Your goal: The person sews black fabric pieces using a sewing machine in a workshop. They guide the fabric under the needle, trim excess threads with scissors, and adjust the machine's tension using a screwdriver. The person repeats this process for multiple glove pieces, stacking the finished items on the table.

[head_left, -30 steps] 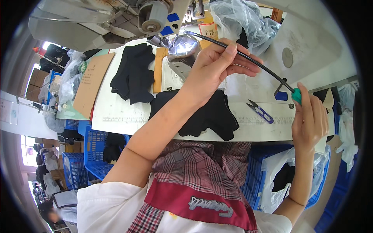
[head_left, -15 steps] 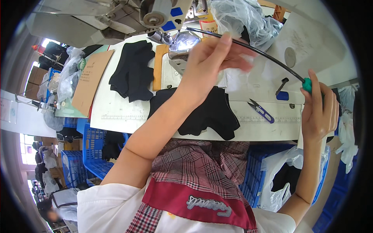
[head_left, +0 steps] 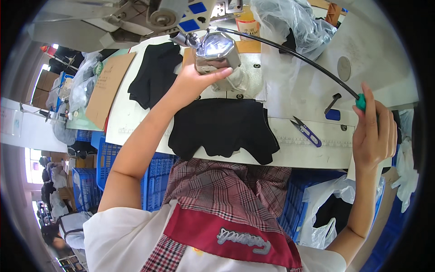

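Note:
My left hand (head_left: 197,81) is at the shiny metal end piece (head_left: 217,52) of the sewing machine (head_left: 167,18). Its thumb lies across the front of the piece, and the other fingers pass behind it out of sight. At the far right, my right hand (head_left: 375,129) grips the green knob (head_left: 360,102) at the end of a long black rod (head_left: 299,55), index finger pointing up. The rod runs in a bend to the machine. Between me and the machine lies a black cloth piece (head_left: 222,129), flat at the table's edge.
More black cloth (head_left: 154,75) lies left of the machine, near a cardboard sheet (head_left: 108,90). Purple thread snips (head_left: 308,132) rest on the white table (head_left: 294,152). A yellow bottle (head_left: 248,25) and clear plastic bags (head_left: 299,25) stand behind. Blue crates (head_left: 156,181) sit below.
My left hand has come down and left from the black rod to the metal end piece. My right hand stays at the green knob.

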The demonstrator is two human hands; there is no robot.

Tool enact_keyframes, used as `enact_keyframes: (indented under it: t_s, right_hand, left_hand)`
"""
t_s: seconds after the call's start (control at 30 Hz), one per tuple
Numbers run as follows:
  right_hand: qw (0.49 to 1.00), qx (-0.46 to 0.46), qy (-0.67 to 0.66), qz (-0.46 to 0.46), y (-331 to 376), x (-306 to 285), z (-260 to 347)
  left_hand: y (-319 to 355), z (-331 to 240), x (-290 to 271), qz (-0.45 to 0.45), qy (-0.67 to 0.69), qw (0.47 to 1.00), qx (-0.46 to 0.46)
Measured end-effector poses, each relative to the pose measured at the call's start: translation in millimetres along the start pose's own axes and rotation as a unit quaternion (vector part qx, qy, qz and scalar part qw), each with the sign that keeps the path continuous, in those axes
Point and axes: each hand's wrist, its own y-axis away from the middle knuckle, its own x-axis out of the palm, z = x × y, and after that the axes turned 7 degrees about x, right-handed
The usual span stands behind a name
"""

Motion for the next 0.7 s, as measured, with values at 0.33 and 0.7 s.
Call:
enact_keyframes:
  t_s: [0.33, 0.7]
  right_hand:
    - [0.999, 0.005, -0.036, -0.001, -4, 3, -6]
    - [0.999, 0.015, -0.043, 0.026, -7, -6, -5]
  left_hand:
    - [3, -11, 8, -0.038, -0.041, 0.998, 0.000]
    - [3, -12, 10, -0.041, -0.038, 0.998, 0.011]
